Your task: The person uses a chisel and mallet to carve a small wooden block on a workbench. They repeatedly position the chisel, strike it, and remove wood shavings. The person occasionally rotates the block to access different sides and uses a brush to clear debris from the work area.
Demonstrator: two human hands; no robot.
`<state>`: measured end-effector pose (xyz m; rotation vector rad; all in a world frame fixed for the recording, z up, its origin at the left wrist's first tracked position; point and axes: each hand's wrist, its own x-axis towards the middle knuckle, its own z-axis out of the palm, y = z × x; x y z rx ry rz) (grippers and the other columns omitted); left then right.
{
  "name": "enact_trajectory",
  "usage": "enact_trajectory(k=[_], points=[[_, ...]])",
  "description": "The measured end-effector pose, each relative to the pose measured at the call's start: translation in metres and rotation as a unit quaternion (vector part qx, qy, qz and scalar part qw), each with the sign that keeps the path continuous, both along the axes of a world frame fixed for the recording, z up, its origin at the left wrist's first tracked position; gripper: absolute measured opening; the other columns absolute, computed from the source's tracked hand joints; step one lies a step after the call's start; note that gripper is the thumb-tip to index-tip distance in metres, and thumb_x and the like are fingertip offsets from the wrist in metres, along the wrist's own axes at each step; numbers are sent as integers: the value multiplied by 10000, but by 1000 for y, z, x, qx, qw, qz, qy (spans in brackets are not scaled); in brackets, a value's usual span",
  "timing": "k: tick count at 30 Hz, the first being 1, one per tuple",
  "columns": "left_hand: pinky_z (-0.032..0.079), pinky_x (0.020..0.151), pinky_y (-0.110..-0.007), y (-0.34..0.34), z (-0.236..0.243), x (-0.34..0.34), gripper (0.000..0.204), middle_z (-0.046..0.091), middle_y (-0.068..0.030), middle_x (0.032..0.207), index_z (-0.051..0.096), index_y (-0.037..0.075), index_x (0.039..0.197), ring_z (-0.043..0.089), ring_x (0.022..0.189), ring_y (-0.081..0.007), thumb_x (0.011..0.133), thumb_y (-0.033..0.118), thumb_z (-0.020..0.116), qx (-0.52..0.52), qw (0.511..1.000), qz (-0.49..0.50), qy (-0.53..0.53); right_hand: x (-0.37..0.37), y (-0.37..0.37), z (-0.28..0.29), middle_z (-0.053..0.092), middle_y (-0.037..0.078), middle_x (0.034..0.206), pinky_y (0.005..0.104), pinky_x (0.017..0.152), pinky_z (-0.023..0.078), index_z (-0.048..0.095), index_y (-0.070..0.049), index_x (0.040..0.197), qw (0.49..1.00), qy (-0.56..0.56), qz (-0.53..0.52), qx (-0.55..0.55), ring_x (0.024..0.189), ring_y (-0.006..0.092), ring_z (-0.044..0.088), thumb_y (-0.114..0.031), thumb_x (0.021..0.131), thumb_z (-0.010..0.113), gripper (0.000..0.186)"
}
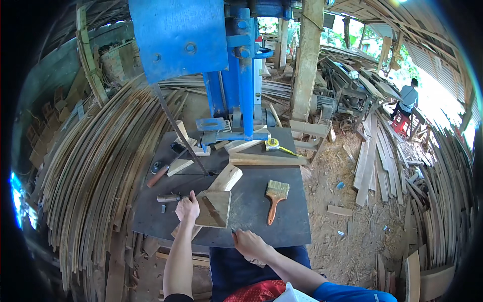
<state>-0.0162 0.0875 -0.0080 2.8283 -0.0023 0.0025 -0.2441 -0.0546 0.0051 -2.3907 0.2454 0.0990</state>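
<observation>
On the dark metal table [251, 201] of a blue bandsaw, a flat wooden board [221, 202] lies at the near middle, with a dark strip [214, 211] across its top. My left hand [187, 207] is closed at the board's left edge, thumb pointing up; its fingers are partly hidden. At the table's front edge, my right hand [249, 243] is closed around a small dark-tipped thing too small to name. Beyond the board rests a thicker wood block [226, 178], slanting away. A dark cylindrical piece [168, 198] is just left of my left hand.
The saw blade [180, 128] runs down to the table behind the board. A paintbrush [276, 197] lies at the right, a yellow tape measure [272, 144] farther back. Long planks [105, 166] are stacked at the left. A person [406, 98] is far off at the right.
</observation>
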Motion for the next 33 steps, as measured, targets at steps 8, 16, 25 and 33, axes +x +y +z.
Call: enact_trajectory(k=[8, 16, 25, 33], points=[[529, 911, -502, 4, 6, 2, 690, 718, -234, 1046, 742, 23, 985, 682, 1034, -406, 1026, 553, 303, -15, 999, 34, 24, 8, 2, 22, 669, 338, 837, 593, 812, 527, 595, 67, 1015, 1000, 23, 15, -11, 877, 519, 665, -362, 1012, 468, 448], [543, 892, -483, 9, 2, -1, 717, 727, -229, 1011, 755, 25, 1000, 701, 995, -388, 1033, 554, 273, -46, 998, 21, 31, -4, -22, 63, 662, 328, 892, 548, 801, 490, 653, 73, 927, 996, 73, 52, -1, 919, 505, 649, -436, 997, 516, 533], [526, 923, -471, 9, 13, -6, 694, 722, -220, 1048, 749, 21, 1011, 689, 1033, -373, 1025, 557, 307, -72, 996, 32, 29, -31, -72, 57, 643, 289, 850, 511, 751, 472, 607, 38, 944, 997, 73, -1, 22, 876, 455, 633, -445, 975, 576, 485], [552, 877, -456, 10, 10, -6, 682, 734, -200, 988, 757, 35, 967, 708, 967, -364, 1001, 589, 360, -97, 995, 4, 24, -39, -70, 22, 569, 211, 680, 474, 640, 445, 549, 23, 842, 998, 65, 19, 19, 657, 343, 594, -411, 986, 572, 458]])
